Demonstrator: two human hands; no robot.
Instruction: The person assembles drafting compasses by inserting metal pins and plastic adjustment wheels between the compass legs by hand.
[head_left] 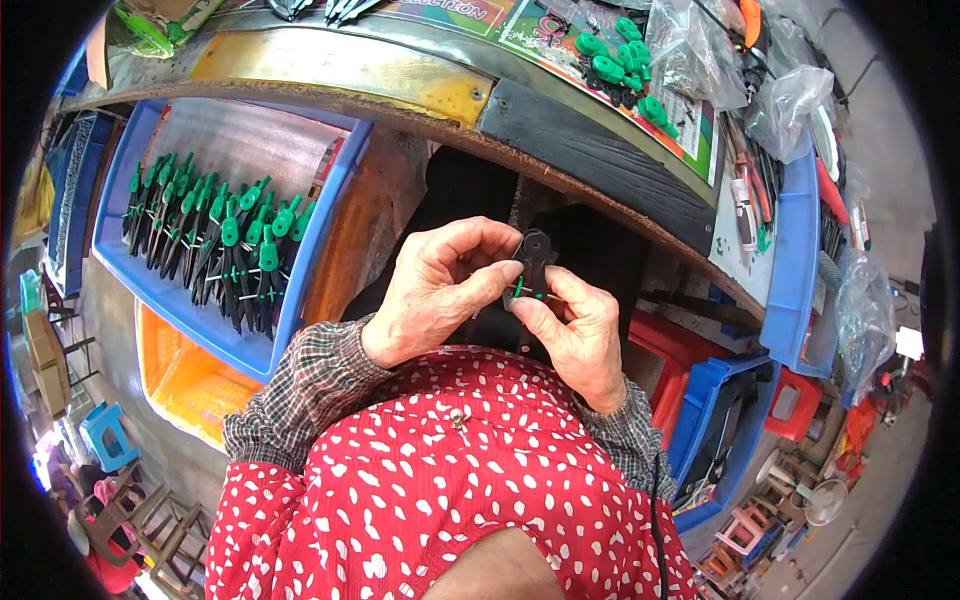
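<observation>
The workshop floor (870, 540) spreads out on both sides, with stools and crates standing about, and the long desk (340, 60) curves across in front of the person. Left of the lap, below the desk's edge, a big blue tray (200, 318) is tilted toward the viewer; an orange basket (175, 375) sits just beneath it, and a blue bin (690, 425) of dark items stands off to the right. The tray carries a thick row of black pieces with green heads (228, 230), packed side by side, so a good share of the work looks done. The left hand (428, 295) and right hand (582, 335) meet over the lap, short of the desk. Between them is one black piece (537, 245), with a round hole near its upper end: the left thumb and forefinger are pinched on its side, and the right thumb and forefinger are closed together on its lower part. No green head like those in the tray shows on it, so it seems unfinished. On the desk, loose green heads (630, 60) lie heaped beside small black bits, apparently still unused. Smallest of all, a sliver of green (518, 287) shows at the left thumb's tip; whether it is fixed in place, I cannot tell.
</observation>
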